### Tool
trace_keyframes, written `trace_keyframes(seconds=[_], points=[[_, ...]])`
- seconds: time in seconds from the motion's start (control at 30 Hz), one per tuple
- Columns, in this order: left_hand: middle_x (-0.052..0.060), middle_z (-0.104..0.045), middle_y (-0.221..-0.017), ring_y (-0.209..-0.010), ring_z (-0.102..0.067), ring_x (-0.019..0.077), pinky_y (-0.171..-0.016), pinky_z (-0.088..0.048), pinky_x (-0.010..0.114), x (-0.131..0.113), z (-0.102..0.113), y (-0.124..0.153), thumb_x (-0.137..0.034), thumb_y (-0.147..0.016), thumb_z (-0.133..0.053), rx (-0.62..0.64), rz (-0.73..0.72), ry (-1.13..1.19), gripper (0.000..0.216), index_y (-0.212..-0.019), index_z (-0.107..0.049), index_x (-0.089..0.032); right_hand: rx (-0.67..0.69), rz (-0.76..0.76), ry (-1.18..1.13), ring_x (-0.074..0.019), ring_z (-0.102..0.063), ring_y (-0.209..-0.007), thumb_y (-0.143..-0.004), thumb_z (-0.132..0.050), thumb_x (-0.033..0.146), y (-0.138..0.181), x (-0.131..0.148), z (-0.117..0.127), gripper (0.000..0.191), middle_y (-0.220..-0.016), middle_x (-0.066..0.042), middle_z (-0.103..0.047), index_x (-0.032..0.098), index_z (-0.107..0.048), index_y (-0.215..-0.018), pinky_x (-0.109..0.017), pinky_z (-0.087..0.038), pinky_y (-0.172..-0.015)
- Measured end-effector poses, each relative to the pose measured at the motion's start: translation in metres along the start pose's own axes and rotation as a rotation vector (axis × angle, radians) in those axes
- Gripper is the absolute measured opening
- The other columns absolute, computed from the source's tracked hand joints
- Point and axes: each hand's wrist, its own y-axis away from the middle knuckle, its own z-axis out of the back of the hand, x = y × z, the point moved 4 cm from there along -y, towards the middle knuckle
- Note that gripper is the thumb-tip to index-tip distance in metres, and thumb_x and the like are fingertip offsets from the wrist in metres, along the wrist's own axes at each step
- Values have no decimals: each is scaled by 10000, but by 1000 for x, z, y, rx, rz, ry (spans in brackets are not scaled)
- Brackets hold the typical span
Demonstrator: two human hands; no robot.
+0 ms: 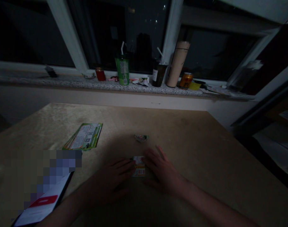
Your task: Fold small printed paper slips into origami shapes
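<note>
1 small rectangle of multicoloured printed paper [139,167], flat on the tan bench [193,135] between left hand [117,175] and right hand [163,168]; both hands' fingers extended, gripping nothing. 1 folded multicoloured paper piece [141,138], farther off.

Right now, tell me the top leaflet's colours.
The top leaflet is green with a whitish panel; the head view, the only one, shows it.

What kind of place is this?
Probably a lived-in room at night, perhaps a home or dormitory, though I can't tell which: a table stands below a dark window, whose speckled sill holds a green cup with a straw.
</note>
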Motion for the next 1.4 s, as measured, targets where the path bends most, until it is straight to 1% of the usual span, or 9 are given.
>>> trace_keyframes(seconds=[0.1, 0.23, 0.53, 0.63, 0.77, 0.97, 1.13, 1.23, 1.4], points=[[39, -348, -1479, -1337, -334, 272, -1097, -263, 456, 0, 0, 0, -436, -928, -522, 0, -2, 11, 572, -1442, -326, -279, -22, -30, 23, -286, -184, -1402, -886, -506, 479, 1, -2, 1, 617, -1493, -136, -304, 158, -378, -1398, -561, -84, -1141], [40, -355, -1476, -1335, -339, 265, -1099, -260, 450, 1, -2, 0, -447, -941, -497, -8, -9, 10, 557, -1443, -324, -279, -38, -46, 38, -285, -193, -1400, -883, -507, 479, 1, -2, 3, 601, -1479, -132, -336, 151, -407, -1377, -560, -94, -1140], [43, -575, -1296, -1176, -519, 250, -1017, -377, 434, -1, -6, -6, -341, -958, -482, -119, 56, -63, 346, -1288, -522, -246, -46, -60, 8, -281, -233, -1388, -857, -553, 477, 1, -6, 0, 626, -1457, -125, -375, 177, -402, -1384, -560, -94, -1141], [38, -611, -1229, -1128, -544, 243, -994, -398, 429, 4, -5, -10, -295, -935, -492, -195, 132, -37, 310, -1236, -542, -241, -38, -72, -17, -276, -245, -1384, -880, -524, 466, 1, -7, -2, 595, -1450, -127, -385, 181, -398, -1387, -560, -97, -1140], [66, -550, -1302, -1188, -492, 275, -1009, -382, 447, 13, -8, -11, -351, -885, -545, -276, 262, 0, 435, -1295, -471, -228, -50, -77, -28, -278, -257, -1379, -889, -508, 466, 1, -7, -1, 594, -1447, -145, -385, 156, -399, -1384, -556, -104, -1142], [111, -339, -1479, -1341, -301, 300, -1091, -248, 491, 18, -21, -12, -368, -920, -497, -246, 260, -69, 583, -1435, -292, -187, -74, -76, -48, -270, -302, -1358, -887, -520, 424, 0, -5, 1, 554, -1403, -147, -442, 148, -426, -1358, -539, -132, -1143], [91, -301, -1501, -1366, -252, 295, -1107, -197, 517, 15, -21, -14, -328, -939, -464, -184, 230, -77, 526, -1427, -317, -198, -151, -67, -124, -245, -395, -1299, -876, -549, 336, 0, -7, 1, 474, -1333, -120, -515, 177, -457, -1312, -524, -156, -1136], [89, -318, -1492, -1358, -269, 289, -1107, -197, 523, 12, -19, -16, -292, -923, -480, -167, 228, -62, 522, -1417, -337, -201, -206, -94, -201, -212, -479, -1221, -860, -570, 276, 1, -12, 1, 360, -1246, -93, -580, 200, -514, -1208, -500, -194, -1123], [31, -374, -1464, -1338, -311, 259, -1114, -206, 501, 2, -18, -20, -191, -912, -449, -205, 190, -38, 467, -1373, -407, -254, -214, -101, -271, -203, -537, -1134, -840, -597, 228, 1, -16, -1, 213, -1139, -65, -630, 220, -577, -1052, -495, -229, -1097]])
